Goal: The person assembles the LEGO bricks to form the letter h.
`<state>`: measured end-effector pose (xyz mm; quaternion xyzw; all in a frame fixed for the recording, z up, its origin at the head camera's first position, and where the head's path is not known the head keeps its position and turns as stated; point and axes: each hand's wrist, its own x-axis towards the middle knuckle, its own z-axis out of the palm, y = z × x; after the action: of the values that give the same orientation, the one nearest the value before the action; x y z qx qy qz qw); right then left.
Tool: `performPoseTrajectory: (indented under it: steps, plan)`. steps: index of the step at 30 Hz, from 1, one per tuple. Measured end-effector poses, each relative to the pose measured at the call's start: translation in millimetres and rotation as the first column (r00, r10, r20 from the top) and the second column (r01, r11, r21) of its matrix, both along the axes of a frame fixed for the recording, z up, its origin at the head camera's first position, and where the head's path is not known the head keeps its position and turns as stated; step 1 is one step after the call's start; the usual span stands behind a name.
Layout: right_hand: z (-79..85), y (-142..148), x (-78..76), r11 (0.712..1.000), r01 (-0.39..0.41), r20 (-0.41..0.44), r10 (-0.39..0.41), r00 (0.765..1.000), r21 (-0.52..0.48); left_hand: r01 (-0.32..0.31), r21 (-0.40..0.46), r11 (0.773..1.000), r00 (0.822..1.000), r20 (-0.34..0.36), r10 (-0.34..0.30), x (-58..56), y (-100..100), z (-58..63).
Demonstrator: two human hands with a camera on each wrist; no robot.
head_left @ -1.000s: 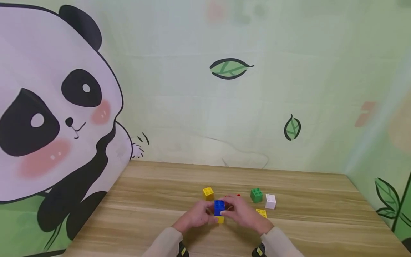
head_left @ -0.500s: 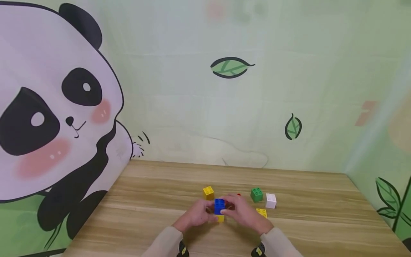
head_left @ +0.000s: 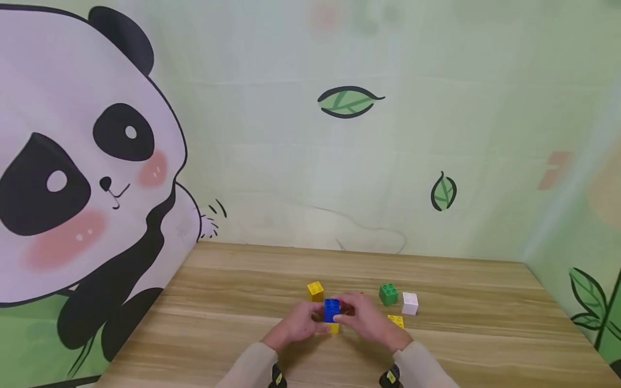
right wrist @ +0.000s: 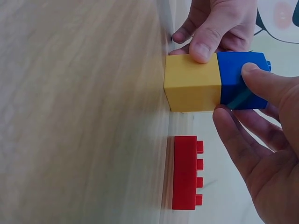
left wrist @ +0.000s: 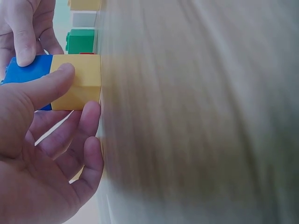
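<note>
A blue toy building brick (head_left: 332, 311) sits on top of a yellow building brick (right wrist: 193, 84), whose base is at the tabletop. My left hand (head_left: 299, 320) pinches the yellow brick low down, its thumb on the near face. Higher up, my right hand (head_left: 364, 320) holds the blue brick between thumb and fingers. The two bricks look flush in the right wrist view, with studs showing at the blue one's top. Just beyond my right hand lies a long red brick (right wrist: 185, 172), mostly hidden in the head view.
On the wooden table (head_left: 218, 302), another yellow brick (head_left: 315, 291) stands behind my left hand. A green brick (head_left: 388, 294) and a white brick (head_left: 409, 304) are to the right, with a further yellow brick (head_left: 395, 321) beside my right wrist. A printed wall covering (head_left: 271, 161) rises behind.
The blue and yellow bricks have shifted very slightly away from my body, with both hands on them. The hold of each hand looks the same, and the other bricks stay put.
</note>
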<state>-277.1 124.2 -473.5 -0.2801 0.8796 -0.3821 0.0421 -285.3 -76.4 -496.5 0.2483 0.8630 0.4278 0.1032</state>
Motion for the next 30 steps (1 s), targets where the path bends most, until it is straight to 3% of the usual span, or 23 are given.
performPoseTrajectory:
  steps: [8, 13, 21, 30]
  plan:
    - [0.3, -1, 0.1, 0.999, 0.034, 0.001, -0.034, 0.999, 0.022, -0.018, -0.014, 1.0, 1.0, 0.017, 0.018, 0.7, 0, 4.6]
    - [-0.7, -1, 0.9, 0.999, 0.03, -0.043, -0.029, 0.999, 0.023, -0.022, -0.012, 1.0, 1.0, -0.001, 0.022, 0.3, 0, 1.9]
    - [-1.0, 4, 2.2, 0.998, 0.041, -0.054, -0.039, 0.998, 0.051, -0.02, 0.12, 0.993, 0.995, 0.097, 0.008, 1.3, -8, 2.3]
    - [6.2, 27, 12.6, 0.997, 0.055, -0.103, -0.05, 0.993, 0.05, -0.128, 0.079, 0.989, 0.991, 0.039, 0.125, -0.2, -25, 11.6]
